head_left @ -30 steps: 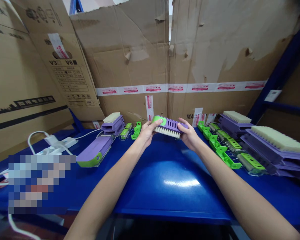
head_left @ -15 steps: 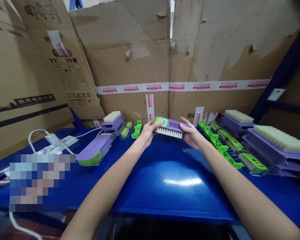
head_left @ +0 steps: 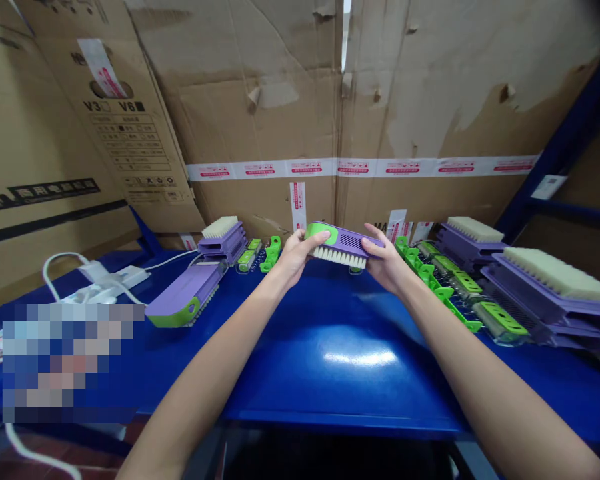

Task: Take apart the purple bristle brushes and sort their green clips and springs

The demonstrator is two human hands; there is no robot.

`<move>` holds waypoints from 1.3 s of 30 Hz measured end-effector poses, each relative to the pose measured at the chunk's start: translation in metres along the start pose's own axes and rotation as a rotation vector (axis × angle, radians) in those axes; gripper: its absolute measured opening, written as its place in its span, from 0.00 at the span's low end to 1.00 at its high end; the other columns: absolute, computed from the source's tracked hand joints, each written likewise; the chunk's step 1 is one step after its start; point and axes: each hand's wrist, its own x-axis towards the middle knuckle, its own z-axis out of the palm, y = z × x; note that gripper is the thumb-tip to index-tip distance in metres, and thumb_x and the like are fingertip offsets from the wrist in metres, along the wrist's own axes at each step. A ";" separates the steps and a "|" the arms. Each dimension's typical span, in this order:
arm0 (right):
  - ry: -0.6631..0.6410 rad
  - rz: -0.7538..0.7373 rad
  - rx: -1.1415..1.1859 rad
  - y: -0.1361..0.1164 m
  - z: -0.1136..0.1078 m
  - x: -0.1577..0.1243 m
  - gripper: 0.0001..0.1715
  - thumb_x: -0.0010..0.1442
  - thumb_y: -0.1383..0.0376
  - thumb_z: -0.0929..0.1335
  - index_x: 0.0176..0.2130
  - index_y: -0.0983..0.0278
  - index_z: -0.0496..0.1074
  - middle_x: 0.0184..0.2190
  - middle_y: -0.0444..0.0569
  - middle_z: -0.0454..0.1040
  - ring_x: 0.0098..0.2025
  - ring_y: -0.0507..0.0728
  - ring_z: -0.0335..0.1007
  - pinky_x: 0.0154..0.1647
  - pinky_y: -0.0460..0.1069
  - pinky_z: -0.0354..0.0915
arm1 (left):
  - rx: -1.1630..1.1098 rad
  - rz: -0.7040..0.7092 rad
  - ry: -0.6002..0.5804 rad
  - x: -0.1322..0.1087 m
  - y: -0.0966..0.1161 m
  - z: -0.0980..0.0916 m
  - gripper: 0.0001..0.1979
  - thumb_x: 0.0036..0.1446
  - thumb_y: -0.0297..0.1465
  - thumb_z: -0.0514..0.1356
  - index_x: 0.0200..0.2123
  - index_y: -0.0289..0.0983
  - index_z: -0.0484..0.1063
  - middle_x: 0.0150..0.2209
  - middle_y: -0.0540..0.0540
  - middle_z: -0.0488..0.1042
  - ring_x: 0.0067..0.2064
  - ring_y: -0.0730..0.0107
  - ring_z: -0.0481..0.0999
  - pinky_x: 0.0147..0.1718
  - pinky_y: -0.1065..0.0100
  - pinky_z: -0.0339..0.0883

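A purple brush with a green end cap and white bristles facing down (head_left: 344, 243) is held level above the far part of the blue table (head_left: 340, 347). My left hand (head_left: 295, 255) grips its green left end, thumb on top. My right hand (head_left: 385, 261) grips its purple right end. Both arms reach straight forward from the near edge.
Purple brush bodies (head_left: 545, 287) and a row of green clips (head_left: 450, 293) lie at the right. Another purple brush (head_left: 185, 301), a small brush stack (head_left: 223, 240) and green parts (head_left: 271, 253) sit at the left, beside a white power strip with cables (head_left: 105, 277). Cardboard boxes (head_left: 330, 113) wall the back.
The brush and both hands have stayed together and shifted slightly up and away in the picture as the view tipped; the grip is unchanged.
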 end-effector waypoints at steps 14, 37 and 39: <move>0.052 -0.014 -0.011 0.004 0.002 -0.001 0.47 0.42 0.62 0.77 0.57 0.57 0.57 0.38 0.46 0.76 0.42 0.59 0.74 0.45 0.56 0.70 | 0.130 0.135 -0.080 0.008 -0.009 -0.013 0.24 0.40 0.37 0.71 0.41 0.33 0.72 0.41 0.41 0.77 0.42 0.64 0.75 0.45 0.64 0.65; 0.027 0.008 0.045 0.019 0.009 -0.002 0.38 0.46 0.60 0.75 0.53 0.56 0.61 0.44 0.46 0.74 0.46 0.57 0.72 0.41 0.51 0.71 | 0.043 -0.157 -0.128 0.019 -0.007 -0.038 0.20 0.41 0.39 0.70 0.36 0.33 0.77 0.33 0.37 0.78 0.39 0.59 0.77 0.37 0.62 0.70; 0.020 0.020 0.054 0.020 0.010 -0.003 0.37 0.46 0.59 0.75 0.53 0.55 0.61 0.45 0.45 0.74 0.46 0.57 0.72 0.40 0.51 0.71 | 0.115 -0.144 -0.127 0.019 -0.003 -0.040 0.20 0.42 0.41 0.69 0.36 0.33 0.77 0.33 0.38 0.79 0.38 0.60 0.77 0.37 0.63 0.70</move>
